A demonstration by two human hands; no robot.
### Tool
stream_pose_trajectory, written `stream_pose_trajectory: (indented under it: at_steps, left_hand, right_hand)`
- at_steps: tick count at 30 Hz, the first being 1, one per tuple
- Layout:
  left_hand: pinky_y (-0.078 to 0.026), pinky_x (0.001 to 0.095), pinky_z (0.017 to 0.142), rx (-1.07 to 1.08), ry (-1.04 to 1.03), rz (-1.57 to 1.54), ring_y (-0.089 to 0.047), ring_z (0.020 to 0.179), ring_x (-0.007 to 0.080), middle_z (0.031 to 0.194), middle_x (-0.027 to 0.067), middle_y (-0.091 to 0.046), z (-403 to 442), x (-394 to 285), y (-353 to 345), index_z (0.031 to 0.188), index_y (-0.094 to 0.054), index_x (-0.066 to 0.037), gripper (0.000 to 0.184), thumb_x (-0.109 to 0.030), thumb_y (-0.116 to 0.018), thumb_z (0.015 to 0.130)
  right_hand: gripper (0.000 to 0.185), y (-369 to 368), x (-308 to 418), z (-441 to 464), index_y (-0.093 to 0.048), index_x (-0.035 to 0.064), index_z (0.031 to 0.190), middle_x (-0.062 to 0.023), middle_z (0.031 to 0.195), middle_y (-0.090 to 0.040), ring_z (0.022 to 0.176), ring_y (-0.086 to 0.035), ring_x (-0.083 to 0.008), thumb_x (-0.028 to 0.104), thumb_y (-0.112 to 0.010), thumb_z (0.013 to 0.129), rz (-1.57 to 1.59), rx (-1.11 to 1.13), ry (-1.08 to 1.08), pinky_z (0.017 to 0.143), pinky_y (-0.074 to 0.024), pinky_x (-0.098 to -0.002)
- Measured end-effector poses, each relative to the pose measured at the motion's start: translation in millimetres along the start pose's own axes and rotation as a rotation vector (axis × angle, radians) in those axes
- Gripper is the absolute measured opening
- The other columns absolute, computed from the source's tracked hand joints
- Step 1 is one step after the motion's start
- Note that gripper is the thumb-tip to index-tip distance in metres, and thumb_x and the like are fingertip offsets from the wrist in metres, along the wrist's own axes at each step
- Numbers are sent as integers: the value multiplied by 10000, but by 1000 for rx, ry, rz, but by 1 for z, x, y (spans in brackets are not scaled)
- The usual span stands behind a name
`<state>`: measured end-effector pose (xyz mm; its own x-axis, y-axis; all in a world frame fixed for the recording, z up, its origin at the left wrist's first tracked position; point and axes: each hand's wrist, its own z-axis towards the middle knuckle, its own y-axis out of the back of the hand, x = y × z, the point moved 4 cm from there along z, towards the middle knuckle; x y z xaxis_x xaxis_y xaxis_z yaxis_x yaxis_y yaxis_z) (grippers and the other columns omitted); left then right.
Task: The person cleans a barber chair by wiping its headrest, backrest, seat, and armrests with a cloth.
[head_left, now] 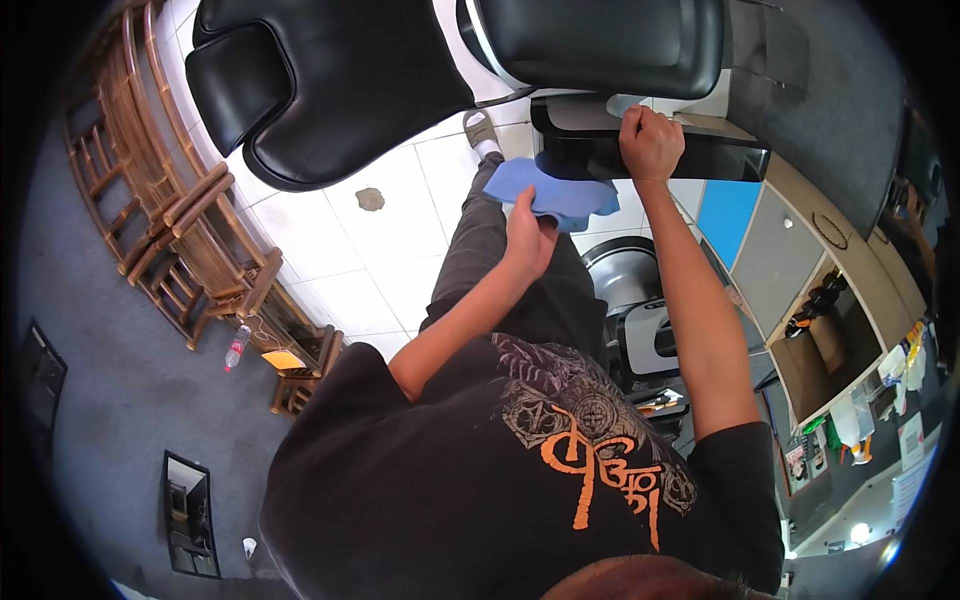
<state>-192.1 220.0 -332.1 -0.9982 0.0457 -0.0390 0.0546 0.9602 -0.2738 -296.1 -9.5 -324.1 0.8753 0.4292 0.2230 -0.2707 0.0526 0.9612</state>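
Blue cloth (553, 190), clamped in left hand (530, 238), near black armrest's edge (718, 160); right hand (652, 146) apart, curled at armrest, grip indeterminable.

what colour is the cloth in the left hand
The cloth is light blue, slightly purplish, as the head view shows.

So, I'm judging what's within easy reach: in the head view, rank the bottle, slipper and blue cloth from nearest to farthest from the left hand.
1. Blue cloth: held in the left hand.
2. Slipper: ahead of the hand and slightly left, down at floor level.
3. Bottle: far off to the left.
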Motion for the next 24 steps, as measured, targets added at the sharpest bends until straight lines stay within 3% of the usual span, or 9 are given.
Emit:
stream_pose_trajectory:
  at_steps: [2,3,6,9,14,18,19,22,24]
  left_hand:
    - [-492,341,953,-102,-164,101,-648,1058,209,1135,82,-680,-41,-11,-17,1228,-611,-21,330,-303,-496,1102]
    - [-501,379,1051,-22,-294,275,-639,1219,242,1320,138,-634,-35,-11,1,1342,-526,51,444,-320,-490,1102]
    - [-507,359,1028,3,-549,521,-655,1182,240,1298,151,-637,-42,-30,-5,1264,-578,66,430,-323,-492,1101]
    - [-458,352,1095,116,-685,870,-610,1266,323,1362,221,-600,-12,-32,-13,1182,-614,83,426,-314,-486,1095]
    - [-234,522,1256,391,-1438,1409,-410,1448,463,1489,233,-524,1,-15,-74,1182,-643,67,386,-266,-469,1091]
    - [-168,608,1267,637,-1415,1499,-387,1490,425,1493,174,-546,27,-28,-84,1302,-613,23,410,-299,-474,1090]
    - [-255,562,1238,622,-1274,1379,-461,1426,381,1456,139,-594,33,-36,-87,1387,-593,-35,431,-307,-571,1054]
    - [-348,518,1170,667,-1110,1342,-532,1324,337,1416,102,-636,33,-50,-99,1413,-599,-70,469,-282,-674,1002]
    - [-395,484,1099,725,-1239,1469,-561,1257,338,1410,106,-631,34,-55,-106,1439,-597,-94,554,-277,-764,944]
  right_hand:
    - [356,0,-1,0,-641,107,624,-72,556,-607,572,-621,-264,223,-626,960,-3,-2,-9,618,-437,-420]
    - [362,-1,-2,-1,-636,109,615,-72,550,-604,565,-619,-265,226,-626,958,-2,-10,-9,613,-435,-422]
    - [373,-1,-1,1,-628,113,596,-75,539,-602,548,-619,-270,230,-629,951,12,-35,-7,602,-434,-427]
    - [377,1,1,0,-627,117,589,-80,538,-607,541,-626,-275,232,-630,947,32,-55,-18,597,-437,-430]
    - [372,1,0,1,-638,122,593,-86,545,-621,547,-642,-274,233,-626,948,-11,-54,-15,594,-443,-431]
    - [374,-1,-1,1,-641,122,598,-88,551,-627,551,-646,-274,241,-624,952,-11,-61,-6,593,-444,-429]
    - [374,-1,-1,1,-643,122,600,-88,552,-628,552,-647,-275,244,-624,953,-10,-59,-7,593,-445,-429]
    - [372,3,1,0,-643,123,606,-88,552,-628,552,-645,-274,246,-625,956,-10,-66,-16,589,-441,-433]
    - [372,0,0,-1,-643,125,607,-84,550,-626,552,-645,-271,246,-624,958,1,-69,-15,585,-436,-435]
